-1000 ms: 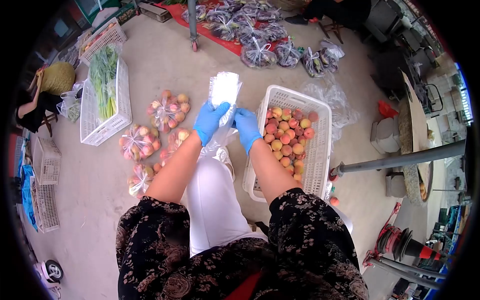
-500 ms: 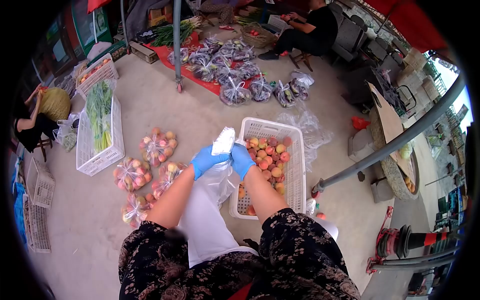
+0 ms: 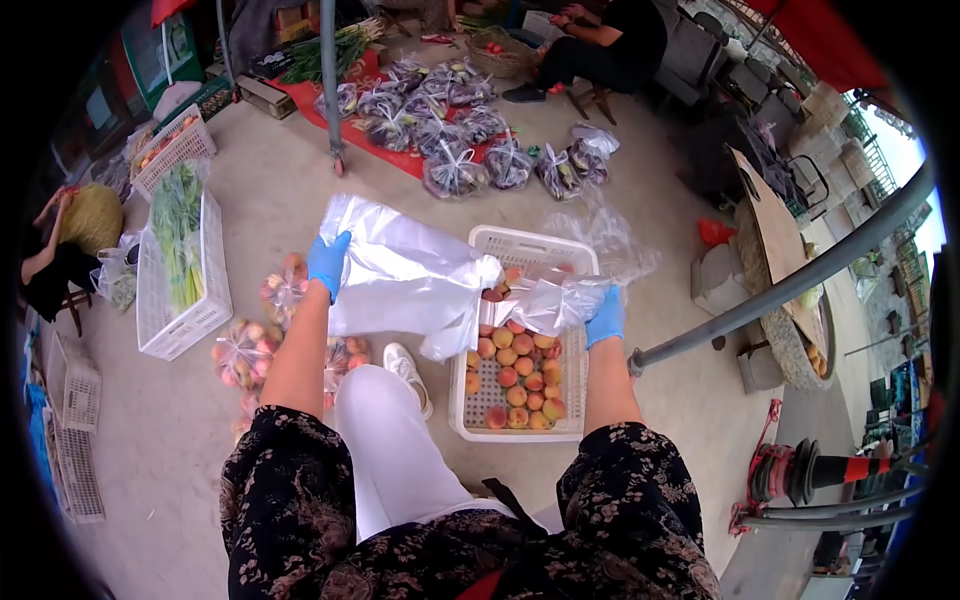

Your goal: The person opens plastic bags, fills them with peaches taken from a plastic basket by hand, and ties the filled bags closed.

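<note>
Translucent plastic bagging (image 3: 400,265) spans two blue-gloved hands (image 3: 328,262), both clamped on it. Round red-yellow peaches (image 3: 507,357) lie partly beneath.

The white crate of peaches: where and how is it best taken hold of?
Probably by the rim of its two long sides, on the half nearer the person, each grip coming from outside and above. The white crate stands upright on the ground with raised slotted walls, peaches lie inside, and plastic held overhead hides some of its far half.
</note>
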Demonstrator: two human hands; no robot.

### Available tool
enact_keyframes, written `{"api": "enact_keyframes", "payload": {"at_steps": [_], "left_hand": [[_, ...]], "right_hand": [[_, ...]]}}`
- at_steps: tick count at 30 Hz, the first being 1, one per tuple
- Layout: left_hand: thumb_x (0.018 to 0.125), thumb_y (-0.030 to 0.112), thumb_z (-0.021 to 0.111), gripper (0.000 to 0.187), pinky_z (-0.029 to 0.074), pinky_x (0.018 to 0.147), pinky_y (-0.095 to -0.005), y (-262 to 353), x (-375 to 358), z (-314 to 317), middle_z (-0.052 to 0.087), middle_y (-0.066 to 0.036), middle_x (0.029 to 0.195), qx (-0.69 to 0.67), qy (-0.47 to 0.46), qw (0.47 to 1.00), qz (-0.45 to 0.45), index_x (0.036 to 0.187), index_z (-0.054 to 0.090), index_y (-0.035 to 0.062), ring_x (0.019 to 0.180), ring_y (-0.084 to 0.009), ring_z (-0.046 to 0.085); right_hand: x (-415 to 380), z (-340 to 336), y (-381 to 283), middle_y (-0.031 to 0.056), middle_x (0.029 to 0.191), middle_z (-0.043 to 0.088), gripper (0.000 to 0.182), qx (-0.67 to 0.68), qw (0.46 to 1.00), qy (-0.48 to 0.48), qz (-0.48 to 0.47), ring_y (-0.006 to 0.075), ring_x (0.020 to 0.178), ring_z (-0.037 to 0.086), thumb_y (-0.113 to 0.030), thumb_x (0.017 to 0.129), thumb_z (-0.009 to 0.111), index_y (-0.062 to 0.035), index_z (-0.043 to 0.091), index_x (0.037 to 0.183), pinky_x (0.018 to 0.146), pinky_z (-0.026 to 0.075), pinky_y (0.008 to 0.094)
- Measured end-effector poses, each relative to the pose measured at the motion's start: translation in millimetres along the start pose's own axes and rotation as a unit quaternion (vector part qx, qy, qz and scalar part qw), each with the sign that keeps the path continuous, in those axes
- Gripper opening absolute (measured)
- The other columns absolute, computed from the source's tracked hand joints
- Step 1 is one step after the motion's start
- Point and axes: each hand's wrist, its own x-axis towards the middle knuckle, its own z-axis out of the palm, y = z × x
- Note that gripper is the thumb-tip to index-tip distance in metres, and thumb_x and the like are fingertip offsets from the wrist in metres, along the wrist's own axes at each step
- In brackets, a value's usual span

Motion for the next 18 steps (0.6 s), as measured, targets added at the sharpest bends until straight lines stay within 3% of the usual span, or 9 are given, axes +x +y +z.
{"api": "enact_keyframes", "payload": {"at_steps": [2, 3, 6, 8, 9, 11, 13, 15, 18], "left_hand": [[0.080, 0.022, 0.064, 0.046, 0.042, 0.084, -0.0314, -22, 43, -2, 0.059, -0.015, 0.109, -0.129, 0.054, 0.989, 0.037, 0.113, 0.051, -0.0072, 0.095, -0.0230, 0.055], [0.080, 0.021, 0.063, 0.045, 0.042, 0.084, -0.0317, -24, 58, -5, 0.059, -0.015, 0.109, -0.131, 0.089, 0.987, 0.026, 0.113, 0.052, -0.0067, 0.095, -0.0228, 0.056], [0.081, 0.020, 0.062, 0.042, 0.042, 0.083, -0.0328, -30, 82, -2, 0.059, -0.016, 0.108, -0.115, 0.180, 0.977, 0.018, 0.113, 0.053, -0.0055, 0.094, -0.0228, 0.056], [0.080, 0.021, 0.062, 0.042, 0.043, 0.082, -0.0337, -42, 91, 11, 0.061, -0.016, 0.106, -0.082, 0.222, 0.970, 0.045, 0.112, 0.054, -0.0048, 0.092, -0.0235, 0.057], [0.080, 0.029, 0.063, 0.046, 0.044, 0.081, -0.0359, -18, 64, 24, 0.062, -0.017, 0.104, -0.049, 0.234, 0.970, 0.050, 0.112, 0.054, -0.0027, 0.091, -0.0282, 0.059], [0.080, 0.035, 0.061, 0.048, 0.044, 0.080, -0.0383, -46, 66, 52, 0.062, -0.019, 0.103, 0.004, 0.232, 0.971, 0.055, 0.111, 0.055, -0.0015, 0.091, -0.0326, 0.060], [0.079, 0.039, 0.060, 0.053, 0.044, 0.080, -0.0396, -55, 52, 73, 0.062, -0.020, 0.099, 0.089, 0.173, 0.981, 0.009, 0.114, 0.053, -0.0003, 0.091, -0.0334, 0.060], [0.074, 0.047, 0.062, 0.071, 0.044, 0.083, -0.0409, -96, 59, 96, 0.058, -0.020, 0.110, 0.183, 0.070, 0.980, -0.019, 0.125, 0.043, 0.0020, 0.099, -0.0360, 0.056], [0.068, 0.054, 0.064, 0.092, 0.039, 0.092, -0.0415, -22, 1, 104, 0.043, -0.022, 0.129, 0.413, -0.110, 0.900, -0.086, 0.137, 0.026, 0.0064, 0.116, -0.0378, 0.044]], "right_hand": [[-9, -37, -32, 0.0117, 0.114, 0.055, 0.041, 0.059, 0.997, 0.047, -0.013, 0.0258, 0.102, 0.054, -0.033, 0.094, 0.034, -0.0025, 0.048, 0.117, 0.087, 0.047, 0.0378], [-19, -51, -49, 0.0112, 0.114, 0.055, 0.040, 0.063, 0.994, 0.081, -0.026, 0.0257, 0.101, 0.054, -0.034, 0.094, 0.033, -0.0035, 0.049, 0.116, 0.089, 0.046, 0.0375], [-21, -89, -71, 0.0108, 0.123, 0.050, 0.047, 0.078, 0.993, 0.064, -0.057, 0.0266, 0.108, 0.051, -0.039, 0.094, 0.033, -0.0050, 0.044, 0.124, 0.094, 0.042, 0.0408], [-34, -81, -83, 0.0099, 0.124, 0.050, 0.046, 0.095, 0.991, 0.079, -0.048, 0.0259, 0.109, 0.050, -0.039, 0.094, 0.034, -0.0063, 0.044, 0.124, 0.095, 0.041, 0.0407], [-48, -64, -88, 0.0092, 0.122, 0.050, 0.045, 0.102, 0.993, 0.041, -0.052, 0.0254, 0.108, 0.050, -0.039, 0.094, 0.035, -0.0066, 0.045, 0.124, 0.094, 0.042, 0.0398], [-76, -23, -87, 0.0080, 0.120, 0.052, 0.044, 0.118, 0.991, -0.038, -0.060, 0.0245, 0.106, 0.051, -0.039, 0.094, 0.037, -0.0071, 0.046, 0.123, 0.093, 0.043, 0.0380], [-68, -25, -72, 0.0071, 0.120, 0.052, 0.044, 0.116, 0.991, -0.073, -0.009, 0.0251, 0.108, 0.051, -0.039, 0.094, 0.036, -0.0084, 0.045, 0.124, 0.096, 0.039, 0.0392], [-56, -30, -55, 0.0080, 0.119, 0.053, 0.046, 0.109, 0.989, -0.102, 0.026, 0.0250, 0.108, 0.050, -0.042, 0.093, 0.036, -0.0085, 0.046, 0.123, 0.095, 0.040, 0.0395], [-66, -7, -45, 0.0079, 0.115, 0.055, 0.043, 0.091, 0.984, -0.144, 0.060, 0.0219, 0.102, 0.054, -0.039, 0.093, 0.039, -0.0062, 0.048, 0.120, 0.090, 0.044, 0.0341]]}}
